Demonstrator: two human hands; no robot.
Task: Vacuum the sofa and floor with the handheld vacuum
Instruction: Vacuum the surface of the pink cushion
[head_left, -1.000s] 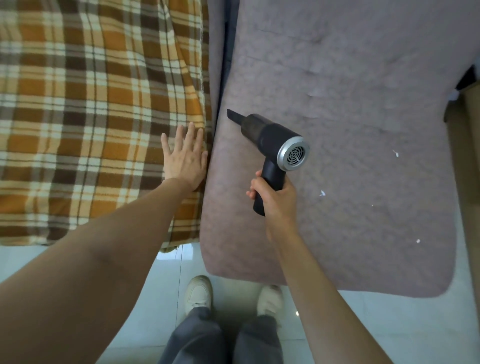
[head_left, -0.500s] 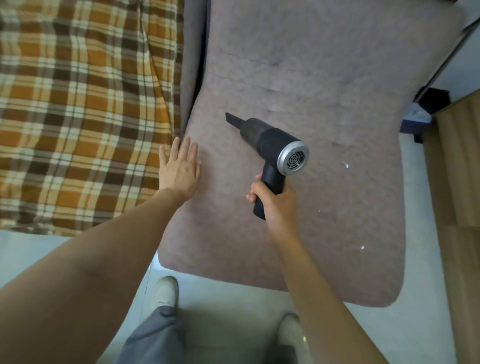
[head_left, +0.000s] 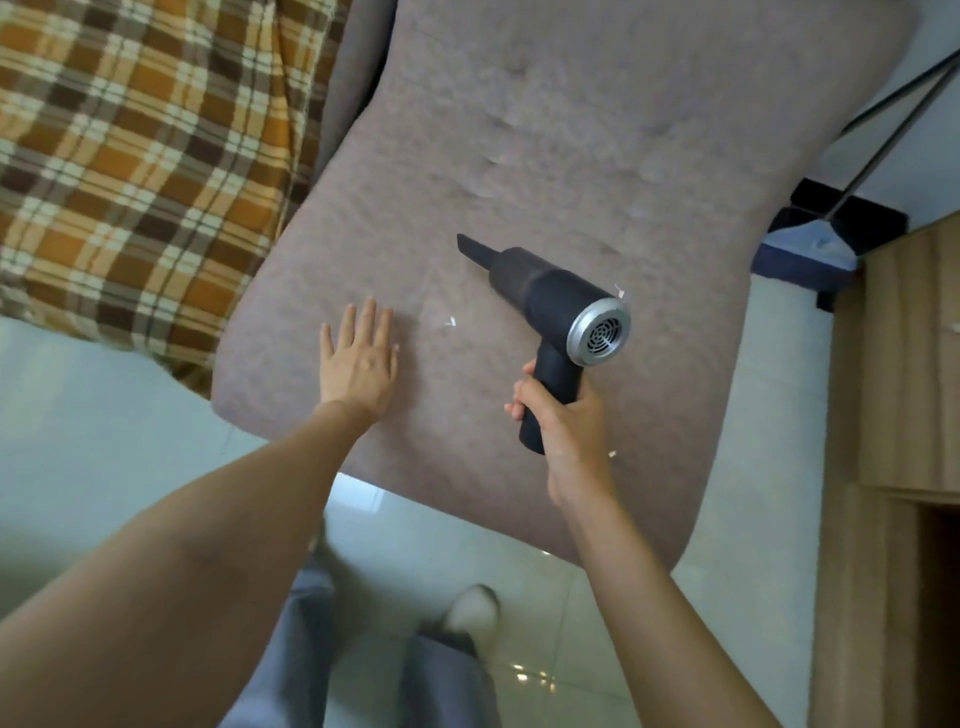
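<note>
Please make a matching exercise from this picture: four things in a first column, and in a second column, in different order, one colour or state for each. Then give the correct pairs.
Column 1
1. handheld vacuum
2. left hand
3. blanket
4. sofa cushion

Column 2
A. brown and orange plaid
B. lies flat on the cushion, fingers straight
C. black, with a silver grille at the back
D. plain greyish pink, with small white scraps on it

Pairs: 1-C, 2-B, 3-A, 4-D

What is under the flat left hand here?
The left hand lies flat on the mauve sofa cushion, a white scrap just beside it. Whether crumbs lie beneath the palm is hidden.
</note>
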